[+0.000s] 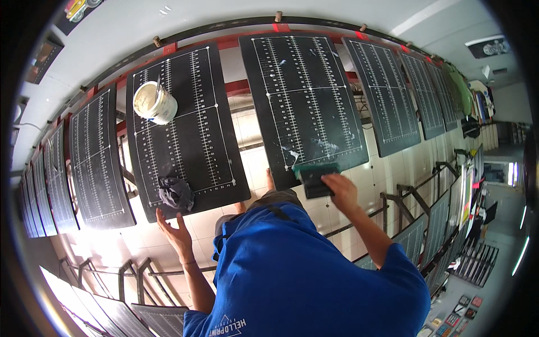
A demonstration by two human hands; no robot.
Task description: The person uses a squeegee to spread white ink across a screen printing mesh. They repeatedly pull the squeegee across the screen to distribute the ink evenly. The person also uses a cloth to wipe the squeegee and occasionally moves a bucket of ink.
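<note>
My right hand (342, 191) grips a squeegee (317, 184), a broad black piece with a green edge. That green edge lies at the near end of a black board (314, 109) marked with white scales. Whitish smears show on the board just beyond the squeegee. My left hand (177, 237) is open, fingers spread, at the near edge of the neighbouring board (210, 157). Just past its fingertips lies a crumpled dark grey cloth (176, 194). Farther up that same board stands a white bucket (164, 109) with stained sides and a stick-like handle rising from it.
More marked boards (96, 163) run off to the left and right (387, 101) along a red and black frame (224, 42). Gaps separate the boards, with tiled floor (250, 132) below. Behind me are metal supports (412, 194) and another row of boards (441, 227).
</note>
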